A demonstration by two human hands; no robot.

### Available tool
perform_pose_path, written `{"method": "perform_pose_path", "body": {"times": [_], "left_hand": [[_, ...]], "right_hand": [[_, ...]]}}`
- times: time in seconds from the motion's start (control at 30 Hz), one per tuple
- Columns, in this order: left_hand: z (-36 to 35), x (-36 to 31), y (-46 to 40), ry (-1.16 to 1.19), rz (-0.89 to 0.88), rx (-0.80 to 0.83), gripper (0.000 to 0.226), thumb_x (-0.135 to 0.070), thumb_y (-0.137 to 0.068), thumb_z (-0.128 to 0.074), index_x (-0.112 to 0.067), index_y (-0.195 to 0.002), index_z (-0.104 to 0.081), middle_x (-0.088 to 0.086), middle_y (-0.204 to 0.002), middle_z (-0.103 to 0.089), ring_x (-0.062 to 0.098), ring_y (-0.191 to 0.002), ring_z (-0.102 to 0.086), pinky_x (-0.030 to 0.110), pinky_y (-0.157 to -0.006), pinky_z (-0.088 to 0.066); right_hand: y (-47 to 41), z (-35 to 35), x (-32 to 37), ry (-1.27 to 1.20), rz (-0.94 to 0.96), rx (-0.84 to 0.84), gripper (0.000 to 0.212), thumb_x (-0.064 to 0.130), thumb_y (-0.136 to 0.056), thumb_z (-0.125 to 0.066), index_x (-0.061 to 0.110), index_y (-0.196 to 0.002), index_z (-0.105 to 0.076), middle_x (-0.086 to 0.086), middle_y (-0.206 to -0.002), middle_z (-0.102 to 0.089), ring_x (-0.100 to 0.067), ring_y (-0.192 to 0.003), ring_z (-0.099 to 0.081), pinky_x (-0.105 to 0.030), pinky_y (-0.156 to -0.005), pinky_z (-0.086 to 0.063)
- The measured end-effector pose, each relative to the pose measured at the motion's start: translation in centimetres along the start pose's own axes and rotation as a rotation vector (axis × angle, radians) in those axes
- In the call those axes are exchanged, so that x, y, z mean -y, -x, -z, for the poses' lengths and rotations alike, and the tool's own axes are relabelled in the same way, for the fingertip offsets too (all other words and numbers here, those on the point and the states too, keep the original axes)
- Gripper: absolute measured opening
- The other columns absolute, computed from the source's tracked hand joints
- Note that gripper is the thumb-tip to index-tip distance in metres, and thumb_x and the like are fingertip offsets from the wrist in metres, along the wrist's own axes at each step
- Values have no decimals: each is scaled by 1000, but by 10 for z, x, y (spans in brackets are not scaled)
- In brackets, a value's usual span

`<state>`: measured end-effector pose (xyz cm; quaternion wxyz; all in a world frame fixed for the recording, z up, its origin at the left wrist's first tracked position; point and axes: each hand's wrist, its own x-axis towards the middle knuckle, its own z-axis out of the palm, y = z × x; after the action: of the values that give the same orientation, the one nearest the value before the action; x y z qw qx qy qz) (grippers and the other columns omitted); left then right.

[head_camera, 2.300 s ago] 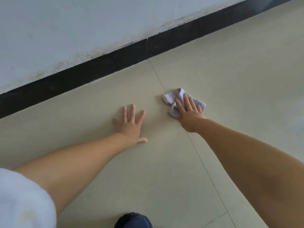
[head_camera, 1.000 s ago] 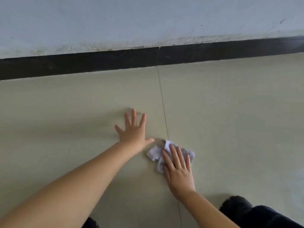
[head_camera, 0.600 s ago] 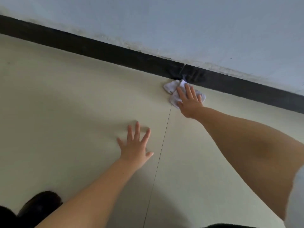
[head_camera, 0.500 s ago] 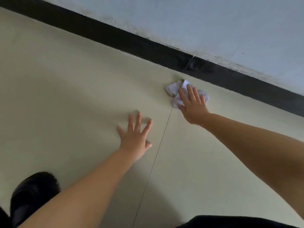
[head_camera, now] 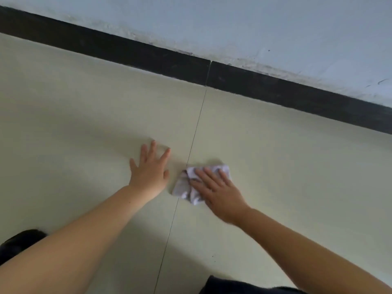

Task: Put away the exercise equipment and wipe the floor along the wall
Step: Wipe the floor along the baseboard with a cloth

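A crumpled pale lilac cloth (head_camera: pixel 186 186) lies on the beige tiled floor (head_camera: pixel 286 166), just right of a thin tile joint. My right hand (head_camera: pixel 218 190) presses flat on the cloth with straight fingers, covering its right part. My left hand (head_camera: pixel 149 171) rests flat on the floor left of the joint, fingers spread, close beside the cloth without touching it. No exercise equipment is in view.
A black skirting board (head_camera: pixel 148 58) runs slantwise along the foot of the scuffed pale blue wall (head_camera: pixel 254 24), well beyond both hands. A dark shoe (head_camera: pixel 19 242) shows at the lower left and dark clothing (head_camera: pixel 244 288) at the bottom edge.
My right hand has drawn the cloth back from the skirting board to a spot beside my left hand. The left hand has stayed flat on the floor.
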<state>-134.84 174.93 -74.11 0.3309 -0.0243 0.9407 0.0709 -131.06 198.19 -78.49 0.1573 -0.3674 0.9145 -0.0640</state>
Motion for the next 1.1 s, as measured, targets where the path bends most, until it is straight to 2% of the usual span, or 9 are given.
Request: {"method": "perform_pose_path", "body": {"times": [0.2,0.33,0.4,0.47,0.57,0.67,0.9,1.03,1.1], "left_hand": [[2,-35,-4,-15,-131,116,64,-45,-98,-35,-40,-149,2,2,-156,28,33,-143,23,63,-112,-9],[-5,-33,-3,-85,-136,98,68,-48,-97,-36,-41,-149,6,4,-154,31,35,-143,23,66,-110,-9],[-5,-32,-3,-90,-136,97,69,-49,-96,-37,-41,-149,8,3,-154,32,35,-143,23,66,-111,-9],[-5,-32,-3,-105,-137,97,70,-49,-96,-37,-41,-148,9,3,-153,33,35,-143,23,65,-111,-10],[-2,-31,-3,-106,-133,121,70,-49,-96,-37,-42,-148,9,2,-154,32,33,-143,23,63,-112,-10],[2,-28,-5,-103,-143,153,70,-49,-96,-37,-43,-147,10,1,-154,32,31,-143,24,62,-113,-10],[-1,-29,-2,-124,-158,127,69,-46,-97,-35,-41,-148,12,4,-153,35,35,-143,25,63,-112,-12],[-1,-30,-2,-147,-153,120,68,-44,-97,-36,-40,-149,9,5,-155,30,36,-143,21,64,-111,-13],[1,-29,-3,-113,-150,123,67,-35,-97,-38,-39,-150,4,3,-156,26,34,-144,19,64,-111,-13]], "right_hand": [[-3,61,-167,-272,-979,-84,51,33,-103,-25,25,-152,-13,-1,-161,2,-20,-148,3,-45,-118,1],[6,64,-169,-434,-1493,-156,56,22,-98,-34,22,-151,-16,-6,-161,1,-23,-148,3,-48,-117,2],[-41,57,-135,-347,-1384,-283,55,17,-94,-37,20,-147,-29,-11,-159,-11,-27,-147,-8,-46,-115,-1],[-99,52,-89,-236,-990,-340,53,17,-88,-34,19,-140,-44,-13,-153,-28,-30,-142,-23,-43,-111,-7],[-176,55,-23,-168,-393,-77,61,16,-94,-32,24,-152,-14,-6,-161,-3,-24,-148,0,-45,-116,7],[-200,69,-25,-68,-147,61,63,17,-98,-33,27,-152,-2,2,-160,9,-20,-147,9,-43,-117,10],[-36,44,-154,-165,-809,-343,50,18,-93,-34,13,-142,-41,-15,-151,-34,-30,-140,-31,-54,-112,-21],[34,48,-156,-438,-1481,-268,53,26,-100,-29,24,-152,-16,-5,-161,0,-22,-148,1,-47,-117,3],[13,42,-116,-431,-1437,-226,54,26,-100,-28,24,-152,-13,-5,-161,4,-22,-148,6,-47,-117,6]]}}
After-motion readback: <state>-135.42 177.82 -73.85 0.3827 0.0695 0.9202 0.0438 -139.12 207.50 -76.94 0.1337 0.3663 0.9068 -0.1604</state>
